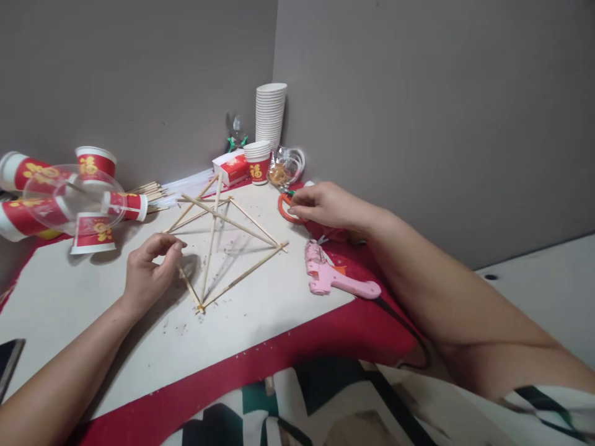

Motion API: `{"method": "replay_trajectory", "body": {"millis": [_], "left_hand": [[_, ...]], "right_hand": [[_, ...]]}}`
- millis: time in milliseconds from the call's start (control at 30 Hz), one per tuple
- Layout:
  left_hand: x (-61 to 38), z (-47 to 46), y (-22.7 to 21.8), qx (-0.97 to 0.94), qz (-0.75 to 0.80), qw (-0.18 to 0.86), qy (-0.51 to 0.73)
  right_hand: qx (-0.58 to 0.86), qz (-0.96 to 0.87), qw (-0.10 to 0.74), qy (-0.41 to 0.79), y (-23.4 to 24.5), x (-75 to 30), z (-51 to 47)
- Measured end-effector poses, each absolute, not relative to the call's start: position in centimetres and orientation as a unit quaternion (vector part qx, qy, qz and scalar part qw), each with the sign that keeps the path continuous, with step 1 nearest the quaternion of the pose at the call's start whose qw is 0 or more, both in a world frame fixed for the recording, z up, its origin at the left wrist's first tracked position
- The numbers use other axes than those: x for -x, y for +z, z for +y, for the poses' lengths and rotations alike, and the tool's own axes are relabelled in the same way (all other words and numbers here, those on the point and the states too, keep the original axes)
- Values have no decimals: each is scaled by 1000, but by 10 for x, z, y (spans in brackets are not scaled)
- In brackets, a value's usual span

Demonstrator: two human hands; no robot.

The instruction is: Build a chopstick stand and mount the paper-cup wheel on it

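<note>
A star-like frame of thin wooden sticks (245, 272), joined at its corners, lies on the white board. My left hand (151, 266) is at its left side, thumb and forefinger curled together over a stick; the exact contact is hidden behind the fingers. Over to the right, my right hand (328, 205) has its fingers closed on the orange handle of what look like scissors (284, 210); the blades are mostly hidden. A pink glue gun (341, 280) lies on its side below my right forearm, its dark cord trailing off toward me.
Red and white paper cups fixed around a clear disc (39, 204) stand at the left. Behind are loose sticks (146, 191), a tall cup stack (270, 114), a shorter stack (258, 164), green-handled pliers (236, 141) and a bagged coil (286, 167). Grey walls rise behind.
</note>
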State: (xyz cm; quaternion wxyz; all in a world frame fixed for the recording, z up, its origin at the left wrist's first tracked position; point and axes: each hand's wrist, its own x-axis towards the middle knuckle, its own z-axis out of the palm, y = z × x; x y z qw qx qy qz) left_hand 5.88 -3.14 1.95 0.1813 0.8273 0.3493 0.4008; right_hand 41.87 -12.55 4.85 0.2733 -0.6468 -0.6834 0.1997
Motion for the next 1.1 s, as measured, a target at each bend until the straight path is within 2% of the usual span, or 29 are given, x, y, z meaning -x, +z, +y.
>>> {"method": "replay_trajectory", "body": {"millis": [300,633,867,967,1100], "left_hand": [[-60,-30,14,-812,362,206,409],[-55,-21,29,-793,389,163,440],[-65,1,51,-853,374,190,310],[-77,10,60,-861,359,215,289],[-94,18,61,-844,344,255,323]], "right_hand": [[633,-713,242,182,49,-418,-125],[604,-715,303,180,60,-415,-135],[554,-726,357,197,90,-394,-137],[532,-752,341,188,94,-378,-129],[492,-801,278,197,87,-356,-115]]}}
